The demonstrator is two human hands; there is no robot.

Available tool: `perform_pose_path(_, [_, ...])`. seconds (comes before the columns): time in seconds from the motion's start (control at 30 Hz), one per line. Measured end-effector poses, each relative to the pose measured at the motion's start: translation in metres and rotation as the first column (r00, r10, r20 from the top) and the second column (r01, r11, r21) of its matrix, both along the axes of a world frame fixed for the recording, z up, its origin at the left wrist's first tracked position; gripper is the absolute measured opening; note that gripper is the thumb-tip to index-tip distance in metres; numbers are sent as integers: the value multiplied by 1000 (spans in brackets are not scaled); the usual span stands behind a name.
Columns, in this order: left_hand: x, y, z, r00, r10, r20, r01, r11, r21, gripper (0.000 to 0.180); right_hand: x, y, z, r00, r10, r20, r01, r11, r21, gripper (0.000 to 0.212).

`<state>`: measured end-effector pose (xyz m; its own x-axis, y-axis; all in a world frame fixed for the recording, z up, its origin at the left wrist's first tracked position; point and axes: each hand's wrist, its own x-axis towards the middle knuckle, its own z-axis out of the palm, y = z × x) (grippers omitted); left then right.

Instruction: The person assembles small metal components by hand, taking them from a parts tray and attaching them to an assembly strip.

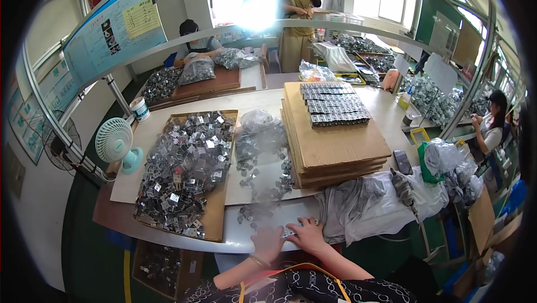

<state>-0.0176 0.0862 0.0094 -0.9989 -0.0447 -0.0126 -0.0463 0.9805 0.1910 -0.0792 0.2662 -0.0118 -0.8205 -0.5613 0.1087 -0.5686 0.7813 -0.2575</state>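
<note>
At the table's near edge, my right hand (306, 235) is closed with its thumb side on a small shiny metal bracket (287, 232). My left hand (267, 242) lies just left of that bracket; a hazy smear blurs its fingers, so their grip does not show. Small dark metal pieces (254, 214) are scattered beyond my left hand. Farther left, a shallow cardboard tray (215, 222) holds a heap of loose metal brackets (182, 177). Ahead to the right, neat rows of metal brackets (334, 103) stand on stacked cardboard sheets (341, 146).
A clear plastic bag (256, 119) lies mid-table with more pieces. Grey cloth (358, 202), a power tool (404, 191) and a phone (401, 162) are at right. A small fan (114, 141) stands left. Other people (296, 12) are beyond the table and at far right.
</note>
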Motion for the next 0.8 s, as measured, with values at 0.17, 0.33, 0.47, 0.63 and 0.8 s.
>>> perform_pose_path(0.17, [-2,2,10,998,29,56,-32,997,65,37,-2,0,-1,1000,3,23,-4,999,32,44])
perform_pose_path(0.33, [-1,1,5,999,30,38,-33,997,71,37,-2,0,1,998,-8,59,7,1000,13,44])
perform_pose_path(0.47, [0,1,5,998,36,46,-39,996,74,35,-2,-2,-1,998,-3,57,2,1000,28,45])
perform_pose_path(0.63, [1,1,3,999,35,13,-36,997,75,35,1,-1,11,999,11,53,-13,999,36,46])
perform_pose_path(0.8, [0,2,4,1000,20,-6,-20,998,58,35,-4,-1,-1,998,1,69,-3,999,34,47])
